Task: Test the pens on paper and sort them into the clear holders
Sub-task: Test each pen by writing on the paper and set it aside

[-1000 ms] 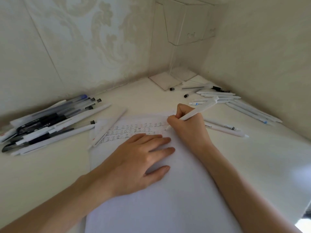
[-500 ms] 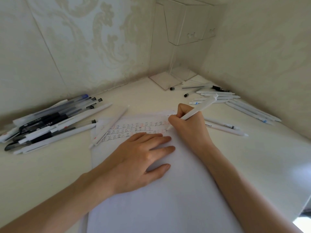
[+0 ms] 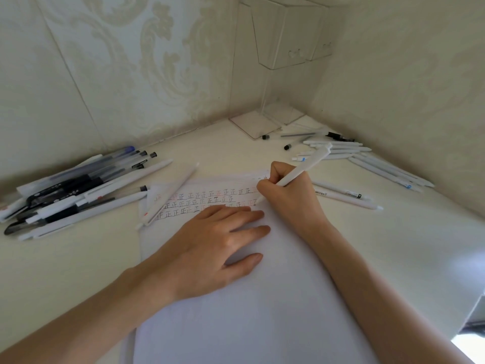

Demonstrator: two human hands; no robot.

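A: Step in hand: test stroke. Right hand curled round white pen, fingers pinching the barrel low. Tip down at the paper, by the right end of the written rows; actual contact too small to confirm. Clip end angled up and away from the fingers, toward the clear holders.

B: Left hand?

A: Left hand flat, fingers straight and spread, pressing the sheet just below the rows. Holding nothing.

B: Notes for a clean test?

A: Short, even stroke, light pressure. Read the result by line colour and gaps; red and black marks both present in the rows. Press the sheet close beside the writing fingers to stop creep. Mind the loose pen lying across the sheet's corner, beyond the left fingers: possible roll onto fresh ink.

B: Sorting status?

A: Judged partway at best. Mixed pile of pens well left of the left fingers. White pens fanned out beyond and right of the writing fingers, two more just right of them. All lying on the surface. Holders in the far corner, well beyond the writing fingers; apparently no pens inside, though hard to tell through clear walls.
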